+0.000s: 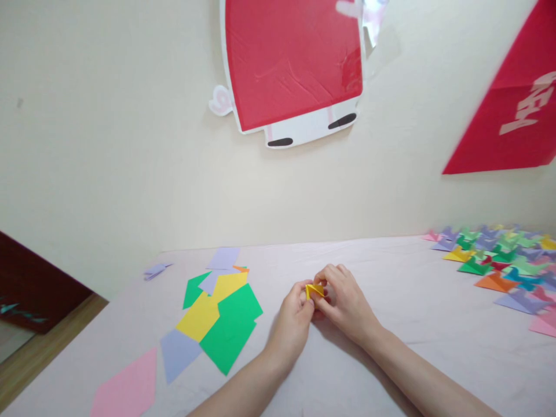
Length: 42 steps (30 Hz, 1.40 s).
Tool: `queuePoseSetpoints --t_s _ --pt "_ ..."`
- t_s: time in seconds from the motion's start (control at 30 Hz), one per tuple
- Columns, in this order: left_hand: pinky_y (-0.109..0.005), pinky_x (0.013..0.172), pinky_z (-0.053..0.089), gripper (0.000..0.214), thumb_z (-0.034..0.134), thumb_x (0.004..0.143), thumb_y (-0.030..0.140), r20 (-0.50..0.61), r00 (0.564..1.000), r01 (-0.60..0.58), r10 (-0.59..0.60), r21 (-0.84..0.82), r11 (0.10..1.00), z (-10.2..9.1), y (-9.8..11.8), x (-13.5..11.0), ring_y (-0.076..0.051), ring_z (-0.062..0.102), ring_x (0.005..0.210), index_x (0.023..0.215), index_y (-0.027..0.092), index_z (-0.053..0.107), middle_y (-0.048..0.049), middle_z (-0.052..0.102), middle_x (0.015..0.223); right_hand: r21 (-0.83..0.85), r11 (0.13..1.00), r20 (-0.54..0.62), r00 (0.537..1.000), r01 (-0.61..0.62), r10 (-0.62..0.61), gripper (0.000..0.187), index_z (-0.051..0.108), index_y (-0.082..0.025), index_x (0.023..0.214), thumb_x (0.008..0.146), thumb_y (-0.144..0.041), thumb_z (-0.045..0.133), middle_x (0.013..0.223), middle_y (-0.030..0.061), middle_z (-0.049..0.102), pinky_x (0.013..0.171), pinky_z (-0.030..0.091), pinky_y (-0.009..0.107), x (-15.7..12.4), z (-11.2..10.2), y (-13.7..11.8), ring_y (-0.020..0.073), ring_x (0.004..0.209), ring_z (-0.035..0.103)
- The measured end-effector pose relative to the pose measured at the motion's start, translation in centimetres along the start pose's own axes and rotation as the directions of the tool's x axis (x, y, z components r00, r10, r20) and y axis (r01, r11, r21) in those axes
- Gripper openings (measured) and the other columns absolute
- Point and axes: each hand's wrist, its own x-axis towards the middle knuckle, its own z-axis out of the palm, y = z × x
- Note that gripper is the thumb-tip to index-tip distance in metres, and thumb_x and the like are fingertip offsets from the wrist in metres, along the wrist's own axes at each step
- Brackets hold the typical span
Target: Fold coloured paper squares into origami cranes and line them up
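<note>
Between my two hands is a small piece of folded yellow paper (314, 290), creased into a compact shape with a triangular flap. My left hand (297, 307) pinches its left edge between thumb and fingers. My right hand (344, 298) grips the right side, thumb lying across the front and fingers curled behind. The fingers hide part of the paper's lower and right side. Both hands are just above or resting on the pale cloth surface (347, 382); I cannot tell which.
Left of my hands lie loose paper sheets: green (228, 341), yellow (198, 317), lilac (179, 353) and pink (125, 388). A folded lilac piece (156, 270) lies near the far left edge. Rows of folded colourful paper figures (497, 282) stand at right. A wall (130, 174) rises behind.
</note>
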Motion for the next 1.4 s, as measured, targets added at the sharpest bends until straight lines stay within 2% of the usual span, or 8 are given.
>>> queuePoseSetpoints --t_s 0.13,0.33,0.5,0.67,0.97,1.07,1.17,1.4 --pt "-0.031 0.072 0.054 0.025 0.056 0.086 0.031 0.036 0.999 0.007 -0.009 0.043 0.999 0.1 -0.1 -0.1 -0.023 0.066 0.092 0.105 0.015 0.056 -0.0117 0.067 0.105 -0.008 0.999 -0.002 0.999 0.050 -0.050 0.011 0.057 -0.021 0.086 0.085 -0.012 0.051 0.079 0.0031 0.060 0.073 0.037 0.035 -0.1 -0.1 0.0 0.0217 0.079 0.048" --pt "-0.028 0.067 0.053 0.029 0.057 0.082 0.032 0.024 0.997 0.070 -0.070 0.019 0.997 0.2 0.4 -0.1 -0.021 0.067 0.087 0.105 0.013 0.056 -0.0112 0.068 0.101 0.093 0.995 -0.008 1.000 0.022 -0.021 0.013 0.058 -0.021 0.083 0.084 -0.013 0.049 0.075 0.0021 0.060 0.071 0.039 0.032 -0.3 0.0 0.5 0.0201 0.076 0.052" --pt "-0.027 0.068 0.052 0.030 0.060 0.079 0.031 0.016 0.993 0.114 -0.114 0.005 0.993 0.0 0.5 0.0 -0.020 0.067 0.081 0.102 0.013 0.057 -0.0094 0.069 0.095 0.130 0.991 0.015 0.999 -0.039 0.038 0.012 0.060 -0.022 0.082 0.081 -0.015 0.050 0.075 0.0013 0.061 0.070 0.039 0.032 -0.1 0.2 0.6 0.0191 0.075 0.054" --pt "-0.026 0.070 0.051 0.037 0.062 0.075 0.026 0.014 0.983 0.182 -0.181 -0.049 0.982 -0.1 1.2 0.0 -0.014 0.065 0.069 0.108 0.011 0.057 -0.0075 0.070 0.088 0.240 0.967 -0.028 0.995 -0.083 0.093 0.011 0.059 -0.022 0.078 0.081 -0.017 0.049 0.072 -0.0005 0.059 0.067 0.041 0.028 -0.2 0.1 0.5 0.0167 0.071 0.056" --pt "-0.025 0.070 0.052 0.030 0.065 0.070 0.022 0.022 0.983 0.185 -0.184 -0.135 0.973 0.0 1.9 -0.1 -0.016 0.066 0.076 0.097 0.012 0.060 -0.0080 0.070 0.090 0.332 0.940 -0.007 0.997 -0.074 0.081 0.011 0.058 -0.021 0.078 0.083 -0.020 0.048 0.072 -0.0013 0.058 0.065 0.043 0.026 -0.1 -0.4 0.2 0.0148 0.068 0.056" --pt "-0.025 0.068 0.052 0.029 0.066 0.075 0.033 0.004 0.985 0.170 -0.170 -0.115 0.979 0.0 1.9 -0.2 -0.016 0.065 0.073 0.094 0.011 0.060 -0.0077 0.069 0.085 0.329 0.938 0.037 0.994 -0.108 0.102 0.013 0.057 -0.021 0.075 0.085 -0.024 0.050 0.070 -0.0011 0.057 0.064 0.043 0.026 0.0 -0.5 0.1 0.0148 0.067 0.056" --pt "-0.025 0.065 0.053 0.040 0.066 0.077 0.047 -0.020 0.987 0.156 -0.158 -0.085 0.984 0.0 1.7 -0.1 -0.016 0.065 0.071 0.093 0.011 0.060 -0.0078 0.068 0.082 0.352 0.925 0.059 0.990 -0.142 0.129 0.014 0.059 -0.020 0.076 0.085 -0.026 0.050 0.072 -0.0005 0.058 0.064 0.043 0.026 -0.1 -0.4 0.3 0.0149 0.068 0.057" --pt "-0.023 0.062 0.052 0.043 0.070 0.073 0.050 -0.085 0.988 0.122 -0.127 -0.060 0.991 0.4 1.5 -0.3 -0.020 0.069 0.076 0.093 0.014 0.056 -0.0069 0.069 0.080 0.414 0.878 0.045 0.969 -0.239 0.243 0.013 0.060 -0.020 0.086 0.082 -0.026 0.049 0.075 -0.0005 0.060 0.064 0.044 0.026 -0.2 -0.1 1.0 0.0148 0.068 0.056"
